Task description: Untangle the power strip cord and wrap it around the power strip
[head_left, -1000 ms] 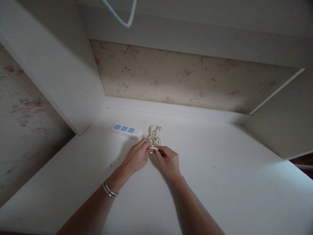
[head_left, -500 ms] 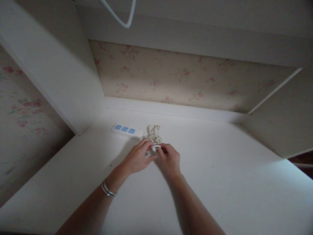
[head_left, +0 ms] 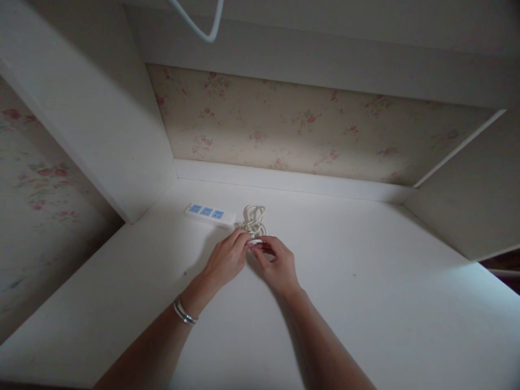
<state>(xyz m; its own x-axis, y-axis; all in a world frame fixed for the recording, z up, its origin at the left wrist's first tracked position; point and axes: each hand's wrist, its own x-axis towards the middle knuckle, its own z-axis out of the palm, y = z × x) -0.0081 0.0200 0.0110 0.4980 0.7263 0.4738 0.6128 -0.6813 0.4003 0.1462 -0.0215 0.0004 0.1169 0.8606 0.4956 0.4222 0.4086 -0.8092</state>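
Note:
A white power strip (head_left: 209, 214) with three blue socket panels lies on the white desktop, left of centre. From its right end comes a white power cord (head_left: 254, 213), looped and bunched in front of my fingertips. My left hand (head_left: 231, 253), with a silver bangle on its wrist, is closed on the near part of the cord. Its thumb is mostly hidden. My right hand (head_left: 278, 264) pinches the same near part from the right, thumb and fingers curled together. Between the fingertips a short white piece of the cord shows; its exact form is too small to tell.
The white desktop (head_left: 385, 303) meets a low white ledge (head_left: 296, 180) under floral wallpaper (head_left: 260, 124). White side panels (head_left: 117, 135) stand at left and right. Overhead hangs a bent white wire or tube (head_left: 210, 37) beneath a shelf.
My hands have drawn slightly closer together on the cord, and the left thumb, which was stretched out, has tucked in. The white piece between the fingers is more covered now.

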